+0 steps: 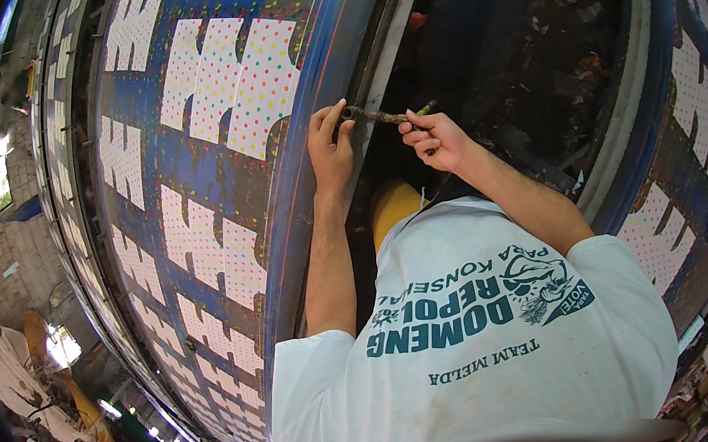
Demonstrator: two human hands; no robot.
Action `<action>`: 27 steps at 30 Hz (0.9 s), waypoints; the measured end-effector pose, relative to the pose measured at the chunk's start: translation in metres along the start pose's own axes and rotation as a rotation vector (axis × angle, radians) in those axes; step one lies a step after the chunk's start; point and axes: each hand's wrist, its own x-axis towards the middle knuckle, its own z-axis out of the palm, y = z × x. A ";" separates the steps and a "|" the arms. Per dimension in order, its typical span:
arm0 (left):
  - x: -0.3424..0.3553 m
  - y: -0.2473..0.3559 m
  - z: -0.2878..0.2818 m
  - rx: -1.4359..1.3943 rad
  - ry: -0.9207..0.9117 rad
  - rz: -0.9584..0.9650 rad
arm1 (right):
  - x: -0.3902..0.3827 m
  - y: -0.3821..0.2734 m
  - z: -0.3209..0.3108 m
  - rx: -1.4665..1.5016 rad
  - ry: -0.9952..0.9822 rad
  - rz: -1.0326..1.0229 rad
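My right hand [437, 142] is closed round the handle end of a rusty metal tool [384, 117] that looks like a wrench, with a short crosspiece near my fingers. The tool lies roughly level above the gap beside the left table. Its round, hollow-looking end points left, close to the rail along the table edge. There my left hand [330, 151] rests at the edge, thumb and fingers apart and slightly bent beside that round end. Whether the fingertips touch the tool is hard to make out.
A long blue, paint-spotted table [277, 173] on my left carries rows of white fabric pieces [260, 82] with coloured dots. A similar table [676, 181] stands on my right with more dotted pieces. Between them runs a dark aisle [519, 50] strewn with scraps.
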 end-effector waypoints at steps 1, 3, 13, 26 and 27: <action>0.000 0.001 0.000 0.015 0.006 0.017 | 0.001 0.003 -0.002 -0.047 -0.015 -0.040; 0.001 0.003 0.001 -0.017 -0.016 -0.036 | 0.002 0.010 -0.007 -0.120 -0.057 -0.116; 0.005 0.003 0.002 -0.026 -0.049 -0.035 | -0.005 -0.043 0.006 -2.805 -0.596 -1.189; 0.069 0.009 -0.039 -1.474 0.417 -0.298 | -0.045 -0.080 0.005 -2.223 0.011 -0.940; 0.081 0.003 -0.041 -1.602 0.381 -0.298 | -0.040 -0.079 0.008 -2.053 0.067 -0.913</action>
